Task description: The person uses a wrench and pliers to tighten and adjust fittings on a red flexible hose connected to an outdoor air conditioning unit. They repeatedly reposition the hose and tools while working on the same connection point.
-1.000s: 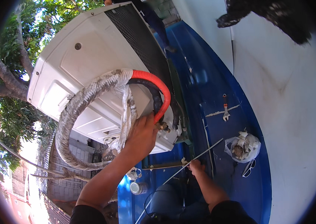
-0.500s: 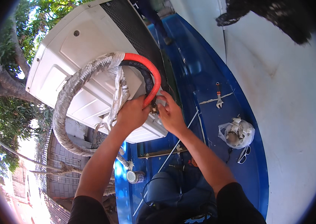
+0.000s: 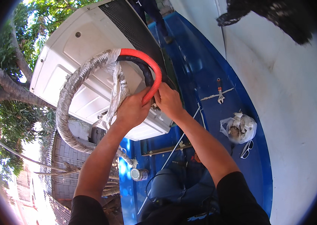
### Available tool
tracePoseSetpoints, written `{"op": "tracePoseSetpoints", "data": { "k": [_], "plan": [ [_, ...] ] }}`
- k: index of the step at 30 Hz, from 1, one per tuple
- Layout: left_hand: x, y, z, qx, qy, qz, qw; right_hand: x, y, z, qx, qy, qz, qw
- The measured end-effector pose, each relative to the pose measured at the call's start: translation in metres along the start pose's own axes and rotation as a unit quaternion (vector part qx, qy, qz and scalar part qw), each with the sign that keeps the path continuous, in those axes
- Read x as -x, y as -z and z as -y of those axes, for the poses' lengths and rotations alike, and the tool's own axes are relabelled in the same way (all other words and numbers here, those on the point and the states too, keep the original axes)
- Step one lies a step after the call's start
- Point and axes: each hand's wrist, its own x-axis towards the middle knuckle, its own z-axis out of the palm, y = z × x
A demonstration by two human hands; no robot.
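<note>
An orange corrugated tube [image 3: 154, 64] arches down beside a black foam-covered pipe [image 3: 142, 66] at the side of a white outdoor air-conditioner unit [image 3: 87, 41]. My left hand [image 3: 133, 109] is closed around the tube's lower end. Just right of it, my right hand [image 3: 169, 100] has its fingers curled in by the pipe; what they grip is hidden behind them. A thick hose bundle wrapped in dirty white tape [image 3: 66, 101] loops out to the left. Loose wrapping tape [image 3: 119, 86] hangs from it down to my left wrist.
On the blue surface [image 3: 203, 56] to the right lie an adjustable wrench [image 3: 220, 92], a plastic bag of scraps [image 3: 241, 128] and white-framed glasses [image 3: 247, 149]. A can [image 3: 139, 174] stands near my legs. At the top, another person's leg [image 3: 158, 20] shows. Tree branches [image 3: 14, 88] reach in from the left.
My right hand's fingers, raised and partly spread before, have curled in beside the tube and pipe. My left hand keeps its hold. The whole view has shifted slightly.
</note>
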Motion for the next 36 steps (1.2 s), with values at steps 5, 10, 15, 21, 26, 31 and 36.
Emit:
{"op": "tracePoseSetpoints", "data": {
  "k": [5, 10, 15, 21, 26, 31, 36],
  "plan": [
    [0.004, 0.002, -0.017, 0.002, -0.002, 0.015, 1.000, -0.023, -0.002, -0.018, 0.011, -0.003, -0.039, 0.999],
    [-0.002, 0.020, -0.006, 0.009, -0.006, 0.074, 0.997, -0.019, 0.003, -0.009, -0.147, -0.114, 0.015, 0.982],
    [-0.006, 0.030, 0.006, -0.043, 0.007, 0.104, 0.994, 0.010, 0.013, 0.006, -0.154, -0.230, 0.171, 0.946],
    [0.002, 0.046, -0.008, -0.101, -0.001, 0.098, 0.990, -0.018, -0.009, -0.002, -0.059, -0.132, 0.025, 0.989],
    [0.008, 0.045, -0.005, -0.056, 0.020, 0.101, 0.993, -0.013, -0.015, 0.002, -0.088, -0.065, -0.055, 0.992],
    [0.009, 0.038, 0.007, 0.007, -0.034, 0.070, 0.997, -0.012, -0.028, 0.009, -0.189, -0.095, -0.094, 0.973],
    [0.018, 0.063, -0.012, -0.069, -0.224, -0.017, 0.972, 0.010, -0.026, 0.007, -0.206, -0.175, -0.061, 0.961]
  ]
}}
